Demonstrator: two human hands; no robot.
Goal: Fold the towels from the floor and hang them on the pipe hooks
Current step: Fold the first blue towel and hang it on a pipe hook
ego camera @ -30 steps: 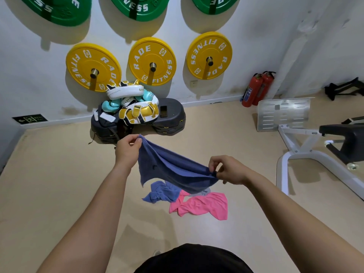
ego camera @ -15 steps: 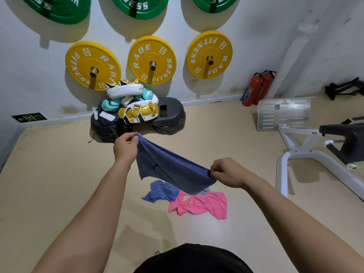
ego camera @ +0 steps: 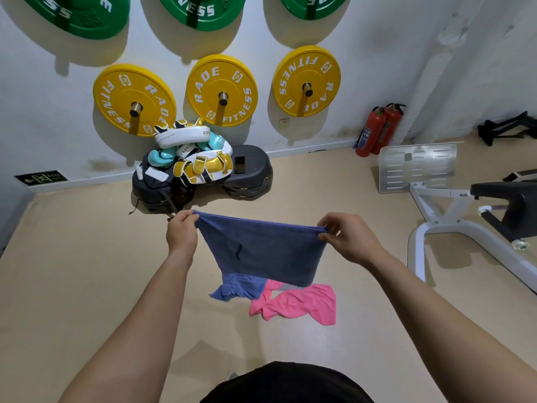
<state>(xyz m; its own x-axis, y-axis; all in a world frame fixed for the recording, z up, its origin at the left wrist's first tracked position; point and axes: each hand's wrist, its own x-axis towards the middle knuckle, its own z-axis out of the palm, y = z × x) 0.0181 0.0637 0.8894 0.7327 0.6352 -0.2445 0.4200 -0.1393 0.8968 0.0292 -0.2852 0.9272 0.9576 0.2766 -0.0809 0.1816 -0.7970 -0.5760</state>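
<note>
Hanging limp and light, blue towel point(ego camera: 261, 251) pinched at top corners by left hand point(ego camera: 181, 231) and right hand point(ego camera: 345, 239), likely the best hold.

I read "RADE FITNESS" in white on each of the three yellow plates point(ego camera: 222, 90). Green plates point(ego camera: 200, 10) above are cut off: "NESS" on the middle one, "ESS" on the left. White pad point(ego camera: 181, 136): "GIN", rest hidden. Exit sign point(ego camera: 42, 178): arrow and running figure, lettering too small.
</note>
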